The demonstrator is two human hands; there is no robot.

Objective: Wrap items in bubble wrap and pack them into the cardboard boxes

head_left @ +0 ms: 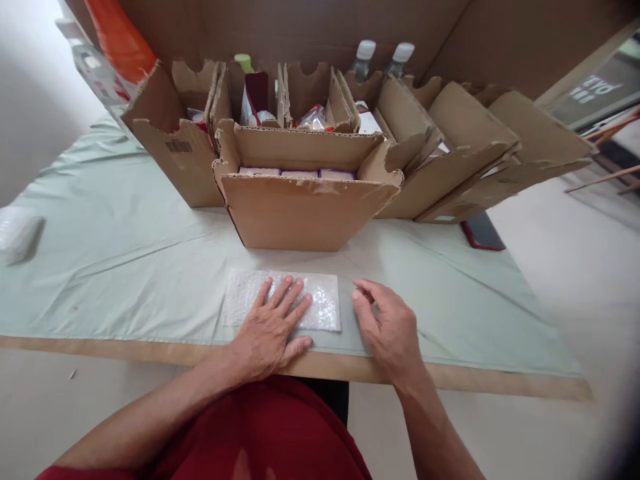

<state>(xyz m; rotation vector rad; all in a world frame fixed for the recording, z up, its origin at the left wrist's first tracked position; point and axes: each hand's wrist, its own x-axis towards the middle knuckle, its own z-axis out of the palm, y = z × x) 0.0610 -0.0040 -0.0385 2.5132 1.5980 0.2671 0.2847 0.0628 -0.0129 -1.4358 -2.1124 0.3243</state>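
Note:
A flat rectangular piece of clear bubble wrap (325,303) lies on the cloth near the table's front edge. My left hand (273,327) rests on it, palm down with fingers spread. To the right of the bubble wrap and apart from it is my right hand (387,327). Its fingers are curled in, with the thumb tip close to the index finger, and nothing shows between them. Just beyond the bubble wrap stands a cardboard bin (300,213) with several small boxes (300,175) inside.
A row of cardboard bins (173,160) holding packets and bottles (363,60) runs along the back. An orange cone-shaped object (123,43) stands back left. A white wrapped bundle (19,233) lies far left, and a dark phone-like object (483,232) right. Green cloth (125,280) covers the table.

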